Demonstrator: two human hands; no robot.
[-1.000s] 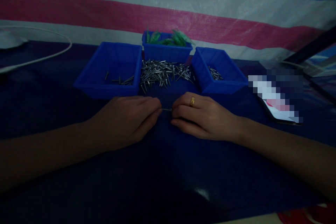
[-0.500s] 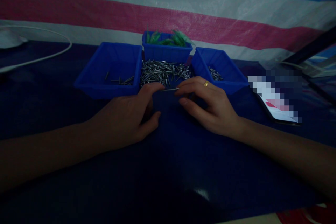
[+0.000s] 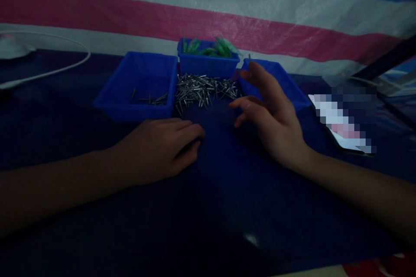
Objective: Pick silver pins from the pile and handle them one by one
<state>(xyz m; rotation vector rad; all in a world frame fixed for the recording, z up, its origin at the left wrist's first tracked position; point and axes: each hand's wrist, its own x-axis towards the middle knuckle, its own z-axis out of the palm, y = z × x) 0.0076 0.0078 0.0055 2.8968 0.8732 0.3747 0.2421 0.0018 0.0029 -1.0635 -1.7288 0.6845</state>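
Observation:
My left hand [image 3: 165, 145] rests on the dark blue tabletop, its fingers curled and the thumb tucked near the index finger. Whatever lies inside it, if anything, is hidden. My right hand [image 3: 273, 117] is raised at the near left side of the right blue bin [image 3: 289, 82], covering part of it. A thin metal rivet [image 3: 249, 56] sticks up from its upper fingertips. Beyond the hands, a pile of silver rivets [image 3: 196, 88] lies loose on the table. The left blue bin [image 3: 110, 95] holds several rivets [image 3: 154, 99] along its near right side.
Behind the pile stands a back blue bin [image 3: 208, 65] with green plastic bags [image 3: 222, 47] in it. A phone [image 3: 341, 125] lies on the right. A white cable [image 3: 71, 67] curves along the left. Striped sheeting [image 3: 208, 19] hangs behind the table.
My right hand has risen from the table toward the right bin, with a rivet at its fingertips. My left index finger has drawn back and the hand has curled closed.

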